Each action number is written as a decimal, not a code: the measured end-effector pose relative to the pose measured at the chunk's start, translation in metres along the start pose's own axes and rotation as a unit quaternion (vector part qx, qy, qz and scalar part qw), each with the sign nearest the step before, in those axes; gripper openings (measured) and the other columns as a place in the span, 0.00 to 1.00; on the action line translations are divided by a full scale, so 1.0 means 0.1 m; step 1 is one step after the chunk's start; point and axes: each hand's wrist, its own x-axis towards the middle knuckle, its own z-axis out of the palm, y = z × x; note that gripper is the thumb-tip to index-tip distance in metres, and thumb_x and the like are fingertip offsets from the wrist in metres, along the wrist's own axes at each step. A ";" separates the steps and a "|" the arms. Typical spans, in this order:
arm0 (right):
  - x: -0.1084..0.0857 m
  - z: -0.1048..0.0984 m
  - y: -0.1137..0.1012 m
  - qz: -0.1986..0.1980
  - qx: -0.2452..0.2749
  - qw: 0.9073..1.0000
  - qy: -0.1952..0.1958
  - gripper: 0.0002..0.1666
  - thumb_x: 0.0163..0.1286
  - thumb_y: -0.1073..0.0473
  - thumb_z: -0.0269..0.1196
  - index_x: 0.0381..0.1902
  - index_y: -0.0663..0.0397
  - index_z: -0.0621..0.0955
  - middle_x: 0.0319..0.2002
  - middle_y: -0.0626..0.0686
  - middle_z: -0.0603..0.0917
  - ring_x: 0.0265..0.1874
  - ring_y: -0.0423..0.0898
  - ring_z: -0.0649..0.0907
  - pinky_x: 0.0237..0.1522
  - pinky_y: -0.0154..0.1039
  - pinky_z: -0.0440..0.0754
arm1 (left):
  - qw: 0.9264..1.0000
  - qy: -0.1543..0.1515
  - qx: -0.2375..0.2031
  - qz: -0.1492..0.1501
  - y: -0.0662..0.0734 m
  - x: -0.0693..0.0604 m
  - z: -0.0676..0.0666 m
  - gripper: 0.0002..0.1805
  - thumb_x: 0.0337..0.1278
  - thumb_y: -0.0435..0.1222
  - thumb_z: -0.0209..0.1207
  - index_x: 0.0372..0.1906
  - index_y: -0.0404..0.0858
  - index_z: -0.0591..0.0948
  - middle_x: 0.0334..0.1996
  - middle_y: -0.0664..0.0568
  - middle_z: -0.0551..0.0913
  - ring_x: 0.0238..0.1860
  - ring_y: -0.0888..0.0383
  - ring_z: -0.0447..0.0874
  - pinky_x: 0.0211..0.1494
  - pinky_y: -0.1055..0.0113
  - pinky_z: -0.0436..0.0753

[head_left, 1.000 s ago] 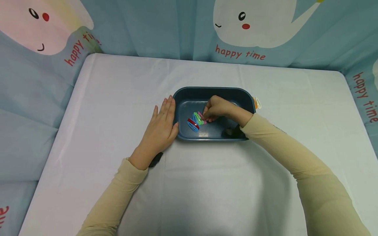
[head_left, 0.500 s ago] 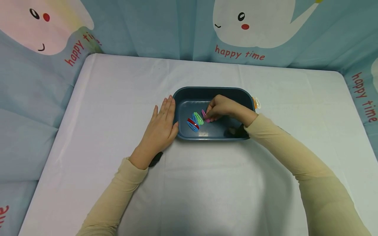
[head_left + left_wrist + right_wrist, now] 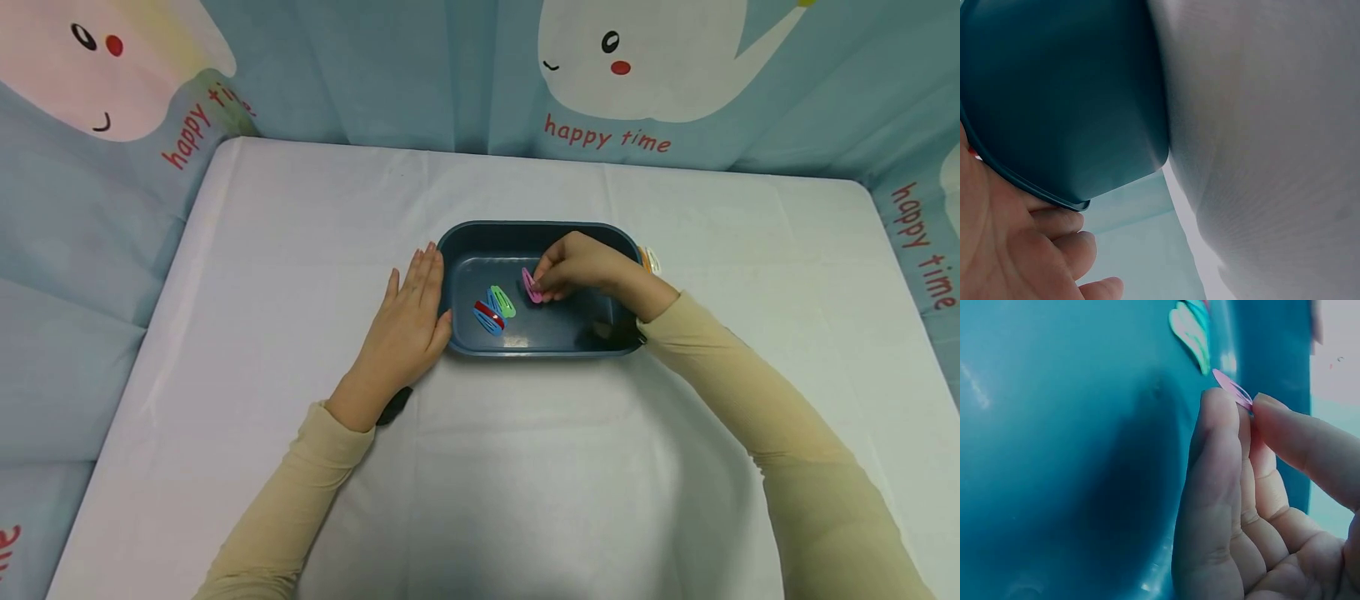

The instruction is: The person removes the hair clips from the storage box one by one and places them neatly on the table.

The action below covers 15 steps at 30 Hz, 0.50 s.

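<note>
A dark blue oblong tray (image 3: 517,346) lies on the white-covered table. Inside it my right hand (image 3: 577,268) pinches a pink snap hair clip (image 3: 529,287) between thumb and fingertips, and the right wrist view shows that clip (image 3: 1233,389) raised off the tray floor. Left of it lie a green hair clip (image 3: 502,302), a blue one partly hidden beside it, and a blue clip with a red band (image 3: 490,318). My left hand (image 3: 408,321) rests with straight fingers against the tray's left end; in the left wrist view its fingers touch below the rim (image 3: 1029,189).
Just outside the tray's right end are orange and white clips (image 3: 651,260), partly hidden by the rim. The white tablecloth (image 3: 300,250) spreads around the tray. A light blue printed curtain (image 3: 405,75) stands along the back and sides.
My right hand has drawn the pink clip away from the green one, rightward and slightly toward the tray's far side. The other clips and my left hand hold their places.
</note>
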 end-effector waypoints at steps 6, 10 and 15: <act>-0.08 -0.07 0.00 -0.017 0.015 1.000 0.008 0.08 0.62 0.65 0.63 0.33 0.69 0.81 0.24 0.53 0.84 0.26 0.48 0.83 0.35 0.41 0.82 | 1.000 0.000 0.000 0.000 0.00 0.00 0.00 0.36 0.66 0.41 0.41 0.72 0.26 0.47 0.73 0.38 0.45 0.73 0.45 0.42 0.70 0.44 0.45; -0.13 -0.11 0.01 -0.025 0.023 0.999 0.019 0.08 0.62 0.65 0.62 0.33 0.69 0.81 0.25 0.53 0.84 0.26 0.49 0.83 0.36 0.42 0.82 | 1.000 -0.004 -0.002 -0.002 0.00 0.00 0.00 0.36 0.66 0.41 0.41 0.72 0.26 0.47 0.73 0.38 0.45 0.73 0.46 0.41 0.70 0.44 0.45; -0.22 -0.14 -0.01 -0.044 0.032 0.998 0.033 0.08 0.63 0.66 0.60 0.32 0.70 0.81 0.27 0.55 0.84 0.28 0.52 0.82 0.37 0.44 0.82 | 1.000 -0.004 0.000 -0.002 0.00 0.00 0.00 0.36 0.66 0.41 0.41 0.72 0.26 0.47 0.73 0.39 0.45 0.73 0.46 0.42 0.70 0.45 0.44</act>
